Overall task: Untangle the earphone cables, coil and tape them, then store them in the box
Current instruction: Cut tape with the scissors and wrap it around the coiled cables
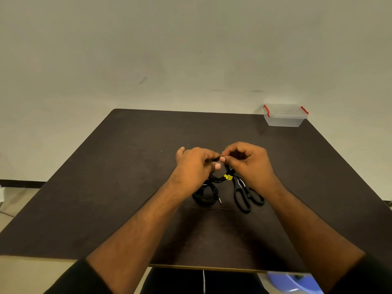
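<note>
Pale, plain wall rises behind a dark brown surface (pixel 127 187) that fills the middle of the view. Left of centre, the left hand (pixel 194 166) hovers above it with fingers curled, pinching a black strand of the earphone cables (pixel 214 179) between thumb and fingertips. Below that hand a black coil of cable (pixel 204 196) lies on the surface, a small metal plug tip showing at its near right edge. Between the two hands, just under the fingertips, a loop of cable carries a small yellow tag (pixel 228 177) — whether it is tape or a label cannot be told. The right hand (pixel 248 161) meets the left at the fingertips, its fingers also curled and pinching the same strand, so both hands grasp the cable close together. Under the right wrist lie black scissors (pixel 246 196), handles toward the viewer, blades partly hidden by the hand. Far off at the back right corner sits a clear plastic box (pixel 284 117) with red clips — lid on, well apart from everything else.
</note>
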